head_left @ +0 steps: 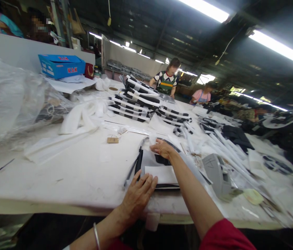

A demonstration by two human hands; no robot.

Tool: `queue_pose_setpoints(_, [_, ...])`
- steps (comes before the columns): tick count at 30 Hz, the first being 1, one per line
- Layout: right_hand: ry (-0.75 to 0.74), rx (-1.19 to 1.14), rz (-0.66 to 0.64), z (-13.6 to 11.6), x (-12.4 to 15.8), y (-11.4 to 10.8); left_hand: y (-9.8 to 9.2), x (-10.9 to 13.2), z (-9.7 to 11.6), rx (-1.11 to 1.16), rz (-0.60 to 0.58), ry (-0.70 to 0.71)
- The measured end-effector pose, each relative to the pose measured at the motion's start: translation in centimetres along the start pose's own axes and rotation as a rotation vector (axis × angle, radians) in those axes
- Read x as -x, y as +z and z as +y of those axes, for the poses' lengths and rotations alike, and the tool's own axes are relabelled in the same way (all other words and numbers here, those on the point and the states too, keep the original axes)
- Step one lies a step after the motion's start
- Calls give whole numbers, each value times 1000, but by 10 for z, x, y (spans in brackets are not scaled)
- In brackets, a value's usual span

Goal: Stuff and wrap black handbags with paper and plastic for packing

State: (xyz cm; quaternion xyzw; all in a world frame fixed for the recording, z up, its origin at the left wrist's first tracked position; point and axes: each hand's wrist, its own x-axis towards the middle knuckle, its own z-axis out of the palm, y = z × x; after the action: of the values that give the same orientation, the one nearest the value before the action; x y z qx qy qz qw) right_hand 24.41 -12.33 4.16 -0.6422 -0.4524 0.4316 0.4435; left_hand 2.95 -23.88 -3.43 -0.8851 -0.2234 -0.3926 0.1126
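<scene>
In front of me on the white table lies a flat black-and-grey fabric piece with a long black strip along its left side. A white paper rectangle rests on its near part. My left hand lies with fingers stretched out across the near left corner, touching the paper's edge. Farther up the piece, my right hand has its fingers bent together at a thin whitish piece; their exact grip is partly hidden. A black patch shows beneath the right wrist.
Stacks of black-and-white striped rolls stand farther back. A grey tape dispenser is at the right, beside long white strips. Clear plastic sheeting and a blue box occupy the left. Two people work across the table.
</scene>
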Motion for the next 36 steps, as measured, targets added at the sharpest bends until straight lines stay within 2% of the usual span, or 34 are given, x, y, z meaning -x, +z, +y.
queue_pose_setpoints(3, [62, -22, -59, -2, 8, -5, -1, 0, 1, 6, -2, -10])
queue_pose_setpoints(6, [75, -8, -53, -5, 9, -5, -1, -1, 0, 8, -3, -6])
queue_pose_setpoints(14, [-105, -21, 174, -22, -7, 13, 4, -14, -16, 4, -72, -12])
queue_pose_setpoints(18, [-174, 7, 211, -21, 6, 19, 7, -12, -18, -6, -98, -14])
queue_pose_setpoints(21, [-207, 15, 211, -15, 28, 11, 9, -10, -17, -19, -112, -26])
queue_pose_setpoints(24, [-209, -21, 269, -8, 47, -10, 9, -8, -17, -15, -100, -15])
queue_pose_setpoints(27, [-194, -66, 323, -4, 55, -28, 8, -8, -18, 5, -81, -12])
queue_pose_setpoints(29, [-188, -83, 339, -1, 59, -30, 8, -8, -19, 14, -84, -13])
queue_pose_setpoints(32, [-254, 26, 316, 3, 70, -16, 7, -9, -19, 17, -89, -10])
queue_pose_setpoints(36, [-459, 388, 200, 14, 94, 10, 8, -10, -19, 14, -83, 5])
